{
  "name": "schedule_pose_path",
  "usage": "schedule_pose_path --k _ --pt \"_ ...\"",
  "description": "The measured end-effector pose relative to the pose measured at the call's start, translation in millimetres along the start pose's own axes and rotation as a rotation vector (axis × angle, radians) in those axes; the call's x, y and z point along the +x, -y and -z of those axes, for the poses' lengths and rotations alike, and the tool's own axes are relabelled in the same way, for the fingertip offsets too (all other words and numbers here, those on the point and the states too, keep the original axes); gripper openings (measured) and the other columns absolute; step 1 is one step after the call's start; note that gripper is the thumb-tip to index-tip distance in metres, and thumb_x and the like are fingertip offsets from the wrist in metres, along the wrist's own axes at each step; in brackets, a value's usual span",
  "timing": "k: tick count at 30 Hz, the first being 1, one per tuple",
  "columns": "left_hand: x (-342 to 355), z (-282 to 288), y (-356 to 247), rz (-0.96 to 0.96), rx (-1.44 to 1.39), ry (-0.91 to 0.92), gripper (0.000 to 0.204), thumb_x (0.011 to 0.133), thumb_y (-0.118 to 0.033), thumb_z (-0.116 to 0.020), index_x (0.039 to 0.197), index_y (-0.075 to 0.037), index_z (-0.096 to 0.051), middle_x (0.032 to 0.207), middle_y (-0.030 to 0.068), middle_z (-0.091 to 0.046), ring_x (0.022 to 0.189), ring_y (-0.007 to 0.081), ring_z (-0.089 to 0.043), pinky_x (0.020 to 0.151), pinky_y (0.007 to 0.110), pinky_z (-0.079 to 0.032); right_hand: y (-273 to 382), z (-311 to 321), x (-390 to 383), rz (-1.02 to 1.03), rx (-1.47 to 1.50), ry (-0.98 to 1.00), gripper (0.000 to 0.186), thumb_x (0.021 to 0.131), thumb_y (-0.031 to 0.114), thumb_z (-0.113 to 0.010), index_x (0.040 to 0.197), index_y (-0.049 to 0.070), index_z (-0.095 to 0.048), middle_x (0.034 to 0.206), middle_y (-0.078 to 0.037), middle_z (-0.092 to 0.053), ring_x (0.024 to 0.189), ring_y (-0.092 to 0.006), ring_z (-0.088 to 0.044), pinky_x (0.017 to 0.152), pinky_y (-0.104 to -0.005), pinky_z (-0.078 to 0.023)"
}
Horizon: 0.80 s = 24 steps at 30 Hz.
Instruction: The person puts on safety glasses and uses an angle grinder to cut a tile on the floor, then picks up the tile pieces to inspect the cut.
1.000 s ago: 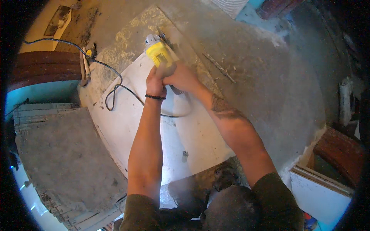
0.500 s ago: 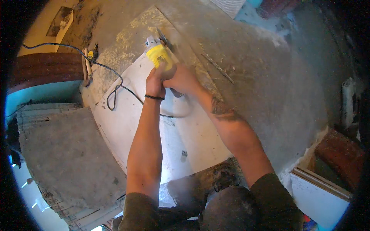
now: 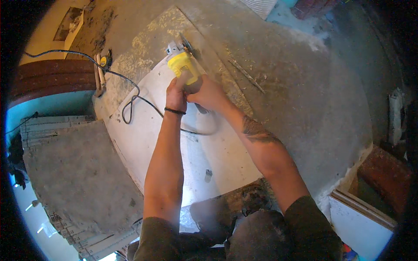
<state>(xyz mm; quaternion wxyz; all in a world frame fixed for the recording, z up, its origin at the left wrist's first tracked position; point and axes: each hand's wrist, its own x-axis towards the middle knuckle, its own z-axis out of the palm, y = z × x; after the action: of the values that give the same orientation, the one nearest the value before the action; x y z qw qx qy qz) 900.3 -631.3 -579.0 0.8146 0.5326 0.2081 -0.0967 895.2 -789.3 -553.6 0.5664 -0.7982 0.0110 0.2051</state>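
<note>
My left hand [image 3: 176, 95] and my right hand [image 3: 206, 93] are both closed on a yellow angle grinder [image 3: 181, 65]; its rear end is hidden by my fingers. The grinder's disc [image 3: 187, 45] is at the upper edge of a white sheet or large tile [image 3: 224, 158], which lies on a speckled, dusty board [image 3: 146, 41]. A black cord [image 3: 114, 73] loops across the white sheet to the left of my hands.
A tape measure [image 3: 105, 61] and wooden-handled tools [image 3: 99, 75] lie at the upper left. A stack of dusty sheets [image 3: 74, 165] is at the lower left, a thin stick [image 3: 246, 76] on the grey floor [image 3: 305, 108], a white panel [image 3: 357, 209] at the lower right.
The grinder and both hands have shifted slightly to the right, with my grip the same. The view has moved very little.
</note>
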Motion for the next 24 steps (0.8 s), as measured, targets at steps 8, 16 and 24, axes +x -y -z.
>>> schedule_pose_path --k 8,16,24 --pt "13.1 2.2 -7.0 0.06 0.046 0.03 0.049 0.099 -0.045 -0.067 0.127 -0.004 -0.065 0.113 0.0057 -0.071 0.097 0.0175 -0.069 0.08 0.028 -0.055 -0.3 2.6 1.9 -0.026 0.001 0.011 0.075 0.065 0.029 -0.086 0.125 -0.005 -0.059 0.11 -0.024 -0.073 0.102 -0.0339 -0.072 0.086 -0.0412 -0.057" --pt "7.1 -9.7 -12.3 0.027 -0.027 0.046 0.046 0.103 -0.038 -0.063 0.13 -0.002 -0.062 0.12 0.0088 -0.069 0.108 0.0205 -0.068 0.094 0.036 -0.055 2.5 2.9 4.6 -0.047 -0.02 0.025 0.075 0.064 0.029 -0.086 0.125 -0.005 -0.058 0.109 -0.024 -0.073 0.101 -0.035 -0.073 0.087 -0.0416 -0.056" --pt "4.4 -2.1 -8.9 0.015 0.01 0.004 0.047 0.101 -0.039 -0.066 0.13 -0.001 -0.062 0.121 0.0087 -0.069 0.107 0.0211 -0.068 0.093 0.036 -0.056 7.2 1.6 -1.4 -0.045 -0.014 0.031 0.077 0.064 0.03 -0.087 0.126 -0.005 -0.058 0.11 -0.025 -0.072 0.102 -0.0365 -0.072 0.087 -0.0422 -0.056"
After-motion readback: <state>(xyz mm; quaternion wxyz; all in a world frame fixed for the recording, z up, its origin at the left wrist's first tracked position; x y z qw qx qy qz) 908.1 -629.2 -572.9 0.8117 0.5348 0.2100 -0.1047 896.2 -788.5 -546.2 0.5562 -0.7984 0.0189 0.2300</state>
